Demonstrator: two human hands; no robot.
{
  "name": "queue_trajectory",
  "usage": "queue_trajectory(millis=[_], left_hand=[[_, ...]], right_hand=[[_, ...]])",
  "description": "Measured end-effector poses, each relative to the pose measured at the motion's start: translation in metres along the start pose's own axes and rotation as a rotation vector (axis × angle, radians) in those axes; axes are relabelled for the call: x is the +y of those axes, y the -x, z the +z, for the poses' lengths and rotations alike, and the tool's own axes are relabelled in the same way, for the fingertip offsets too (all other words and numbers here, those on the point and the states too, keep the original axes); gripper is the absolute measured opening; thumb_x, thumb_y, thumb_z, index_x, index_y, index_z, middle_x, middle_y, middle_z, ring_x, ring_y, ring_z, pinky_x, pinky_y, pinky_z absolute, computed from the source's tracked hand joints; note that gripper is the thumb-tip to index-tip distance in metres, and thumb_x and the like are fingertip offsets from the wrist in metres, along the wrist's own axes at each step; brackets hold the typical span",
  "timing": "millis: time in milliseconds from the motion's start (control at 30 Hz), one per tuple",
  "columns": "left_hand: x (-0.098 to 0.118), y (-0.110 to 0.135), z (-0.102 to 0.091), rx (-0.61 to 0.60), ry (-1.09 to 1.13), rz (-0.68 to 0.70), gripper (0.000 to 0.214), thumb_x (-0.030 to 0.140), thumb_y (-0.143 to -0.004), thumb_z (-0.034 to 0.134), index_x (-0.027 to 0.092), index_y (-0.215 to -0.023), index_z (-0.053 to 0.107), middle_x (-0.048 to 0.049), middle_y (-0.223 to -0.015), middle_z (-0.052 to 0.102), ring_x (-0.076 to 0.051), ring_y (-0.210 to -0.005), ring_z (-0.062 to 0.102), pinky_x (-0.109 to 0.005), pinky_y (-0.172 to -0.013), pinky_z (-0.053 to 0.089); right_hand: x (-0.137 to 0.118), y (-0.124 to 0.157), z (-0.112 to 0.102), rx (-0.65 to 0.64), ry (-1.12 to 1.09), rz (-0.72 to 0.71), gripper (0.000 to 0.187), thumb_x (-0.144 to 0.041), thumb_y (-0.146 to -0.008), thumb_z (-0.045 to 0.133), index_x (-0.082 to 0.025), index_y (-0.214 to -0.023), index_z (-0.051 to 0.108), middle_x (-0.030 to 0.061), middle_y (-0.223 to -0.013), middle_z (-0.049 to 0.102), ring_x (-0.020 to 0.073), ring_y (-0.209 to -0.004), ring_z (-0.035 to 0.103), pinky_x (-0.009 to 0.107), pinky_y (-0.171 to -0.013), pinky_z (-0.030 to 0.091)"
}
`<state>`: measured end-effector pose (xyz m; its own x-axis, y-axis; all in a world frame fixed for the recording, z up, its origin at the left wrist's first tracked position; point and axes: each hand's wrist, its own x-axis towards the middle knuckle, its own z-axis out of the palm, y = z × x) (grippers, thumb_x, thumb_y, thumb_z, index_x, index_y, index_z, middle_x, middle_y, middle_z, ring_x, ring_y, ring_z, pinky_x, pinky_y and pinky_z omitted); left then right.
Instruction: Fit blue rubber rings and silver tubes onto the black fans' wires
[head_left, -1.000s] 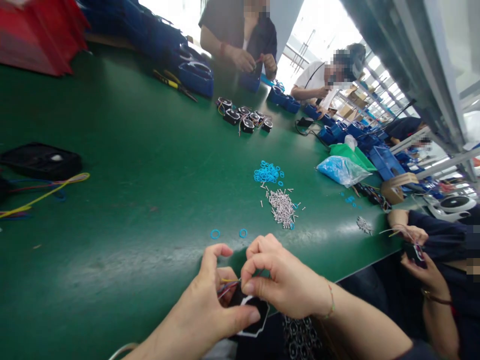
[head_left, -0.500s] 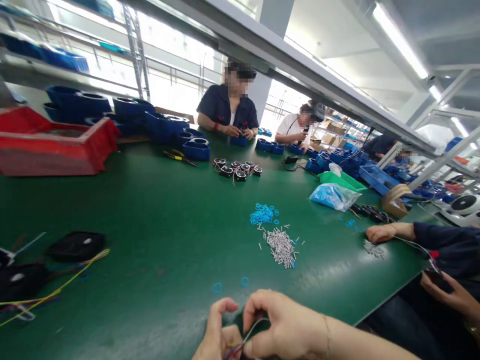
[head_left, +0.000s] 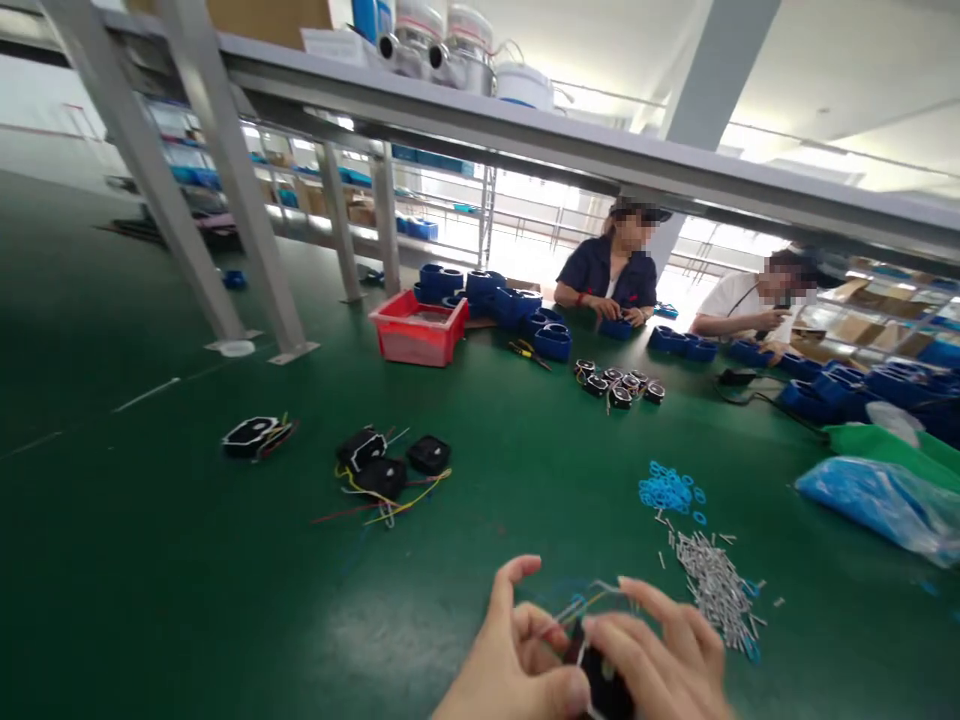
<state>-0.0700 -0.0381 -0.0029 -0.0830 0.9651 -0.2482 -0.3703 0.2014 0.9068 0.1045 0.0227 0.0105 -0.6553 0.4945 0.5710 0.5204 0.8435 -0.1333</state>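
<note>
Low in the head view, both my hands close on a small black unit with wires (head_left: 606,690), whose kind I cannot make out. My left hand (head_left: 506,655) grips its left side with the thumb, index finger raised. My right hand (head_left: 664,650) holds its top and right side; thin grey and yellow wires (head_left: 589,602) arch between the hands. Beyond my right hand lie a heap of small metal pins (head_left: 712,580) and a pile of blue rings (head_left: 664,490). Several similar black wired units (head_left: 382,478) rest left of my hands, one (head_left: 251,437) farther left.
A red bin (head_left: 420,340), yellow-handled pliers (head_left: 529,352) and blue housings (head_left: 553,342) stand toward the back. More wired units (head_left: 619,383) sit mid-table. At right lies a bag of blue pieces (head_left: 870,505). Two people work across the green table (head_left: 525,450); metal posts (head_left: 225,190) rise at left.
The view has swung left, so the table's contents appear farther right. The black unit now shows between my hands, where mainly wires were visible before. My right hand has turned over the unit.
</note>
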Motion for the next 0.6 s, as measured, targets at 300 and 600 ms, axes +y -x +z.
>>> queue_trajectory(millis=[300, 600], left_hand=[[0.102, 0.007, -0.14, 0.614, -1.327, 0.417, 0.041, 0.047, -0.081, 0.052, 0.017, -0.108, 0.06, -0.0155, -0.116, 0.055, -0.034, -0.108, 0.051, -0.051, -0.093, 0.038], [0.128, -0.047, -0.15, 0.508, -1.442, 0.463, 0.06, 0.05, -0.077, 0.056, 0.015, -0.125, 0.053, -0.0201, -0.128, 0.053, -0.039, -0.125, 0.036, -0.054, -0.103, 0.02]], right_hand=[[0.099, -0.091, 0.075, -0.355, 0.095, 0.297, 0.04, -0.035, -0.082, 0.054, -0.028, -0.121, 0.054, 0.0063, -0.12, 0.061, 0.0306, -0.123, 0.039, 0.047, -0.096, 0.024], [0.088, -0.154, 0.072, -0.256, 0.197, 0.265, 0.034, -0.029, -0.087, 0.051, -0.023, -0.12, 0.055, 0.0085, -0.134, 0.05, 0.0294, -0.123, 0.034, 0.047, -0.097, 0.021]])
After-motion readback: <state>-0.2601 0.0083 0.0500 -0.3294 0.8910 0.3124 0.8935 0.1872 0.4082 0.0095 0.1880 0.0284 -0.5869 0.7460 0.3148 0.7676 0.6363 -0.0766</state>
